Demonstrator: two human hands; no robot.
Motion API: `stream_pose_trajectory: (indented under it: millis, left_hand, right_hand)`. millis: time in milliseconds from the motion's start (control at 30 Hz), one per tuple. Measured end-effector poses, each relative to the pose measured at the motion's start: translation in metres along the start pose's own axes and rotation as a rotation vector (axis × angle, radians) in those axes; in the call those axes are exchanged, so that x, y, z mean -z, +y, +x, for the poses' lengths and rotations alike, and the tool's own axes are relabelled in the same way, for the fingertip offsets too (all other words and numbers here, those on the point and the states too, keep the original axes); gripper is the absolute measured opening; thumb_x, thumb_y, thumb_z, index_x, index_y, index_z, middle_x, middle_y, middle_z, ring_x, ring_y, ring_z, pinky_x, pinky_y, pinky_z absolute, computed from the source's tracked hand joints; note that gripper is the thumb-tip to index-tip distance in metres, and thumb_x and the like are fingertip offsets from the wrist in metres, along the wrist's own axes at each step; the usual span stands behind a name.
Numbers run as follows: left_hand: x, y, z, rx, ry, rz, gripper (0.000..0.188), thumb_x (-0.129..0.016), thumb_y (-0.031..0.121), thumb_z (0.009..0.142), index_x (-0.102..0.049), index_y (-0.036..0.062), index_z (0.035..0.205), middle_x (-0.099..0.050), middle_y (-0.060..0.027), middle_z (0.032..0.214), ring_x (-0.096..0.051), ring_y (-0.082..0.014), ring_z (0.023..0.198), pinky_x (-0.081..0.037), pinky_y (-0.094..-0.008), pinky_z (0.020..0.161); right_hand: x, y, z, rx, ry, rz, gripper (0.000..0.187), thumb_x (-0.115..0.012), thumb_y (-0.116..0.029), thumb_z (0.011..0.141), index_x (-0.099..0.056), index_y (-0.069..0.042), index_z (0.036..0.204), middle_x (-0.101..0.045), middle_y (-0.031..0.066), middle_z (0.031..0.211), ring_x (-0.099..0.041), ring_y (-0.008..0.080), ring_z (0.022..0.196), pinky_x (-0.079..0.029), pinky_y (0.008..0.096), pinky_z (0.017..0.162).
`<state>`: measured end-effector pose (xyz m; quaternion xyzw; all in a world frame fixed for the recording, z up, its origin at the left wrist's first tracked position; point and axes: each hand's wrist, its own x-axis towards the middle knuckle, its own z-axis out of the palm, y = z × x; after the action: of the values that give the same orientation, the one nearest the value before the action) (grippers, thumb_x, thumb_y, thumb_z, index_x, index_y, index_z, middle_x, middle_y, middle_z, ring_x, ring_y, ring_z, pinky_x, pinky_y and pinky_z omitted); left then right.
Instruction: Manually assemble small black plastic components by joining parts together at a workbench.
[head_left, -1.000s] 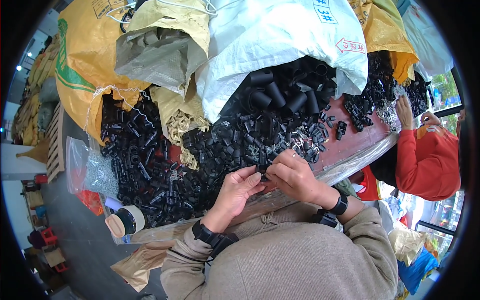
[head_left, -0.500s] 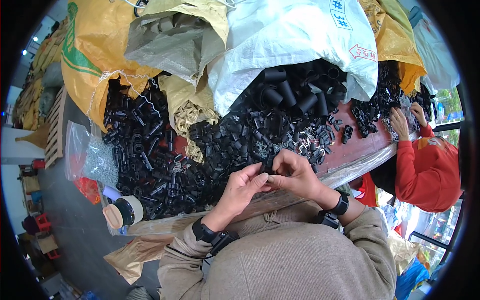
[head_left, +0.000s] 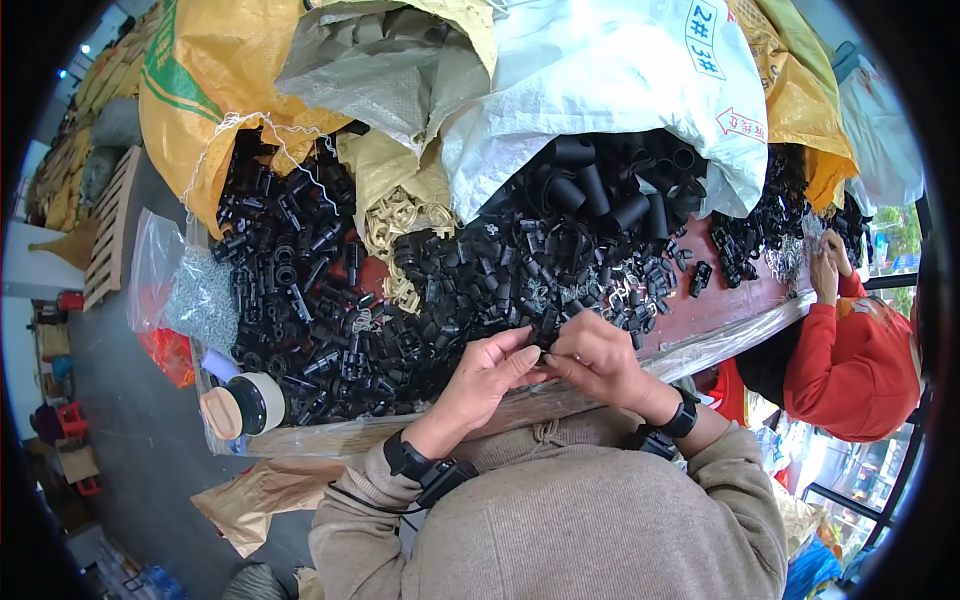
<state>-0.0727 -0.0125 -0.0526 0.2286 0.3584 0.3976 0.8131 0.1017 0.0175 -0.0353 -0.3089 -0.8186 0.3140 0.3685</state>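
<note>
My left hand [head_left: 484,380] and my right hand [head_left: 604,362] meet above the table's near edge, fingertips pinched together. Between them is a small black plastic part [head_left: 544,338], mostly covered by the fingers, so its exact kind does not show. Just beyond my hands lies a heap of small black plastic parts [head_left: 470,290], spread widely over the table. Small silvery metal pieces [head_left: 622,296] are scattered at the heap's right side. Farther left, cream-coloured pieces [head_left: 405,222] spill from a yellowish sack.
A white woven sack [head_left: 600,80] with black tubes [head_left: 630,212] at its mouth lies across the back. An orange sack [head_left: 215,70] stands at the left. A lidded jar [head_left: 243,404] sits at the near left corner. At the right, a person in red [head_left: 850,360] works at the table.
The whole view has shifted slightly, so the table's things appear farther right. My right fingers have curled and turned at the black part. The other person's hands have drawn closer together.
</note>
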Motion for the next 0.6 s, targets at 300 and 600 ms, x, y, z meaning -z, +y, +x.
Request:
stream_pose_trajectory:
  millis: [300,600]
  left_hand:
    - [0.014,0.02,-0.023,-0.048,0.033,0.014,0.033,-0.05,0.013,0.084,-0.044,-0.0049,0.11,-0.055,-0.0139,0.097,-0.058,-0.0199,0.083,-0.049,-0.0261,0.073]
    - [0.062,0.02,-0.077,-0.3,0.283,-0.179,0.029,-0.049,0.012,0.084,-0.047,-0.0042,0.107,-0.057,-0.0151,0.098,-0.059,-0.0228,0.085,-0.05,-0.0244,0.071]
  right_hand:
    - [-0.01,0.009,0.024,-0.733,-0.223,0.858,0.014,-0.065,-0.004,0.069,-0.052,-0.003,0.074,-0.049,0.0068,0.075,-0.051,0.0178,0.063,-0.041,0.0262,0.054]
    - [-0.076,0.012,0.111,0.205,-0.439,-0.281,0.01,-0.059,-0.007,0.069,-0.052,-0.004,0.076,-0.05,0.0079,0.069,-0.052,0.0264,0.062,-0.043,0.0317,0.058]
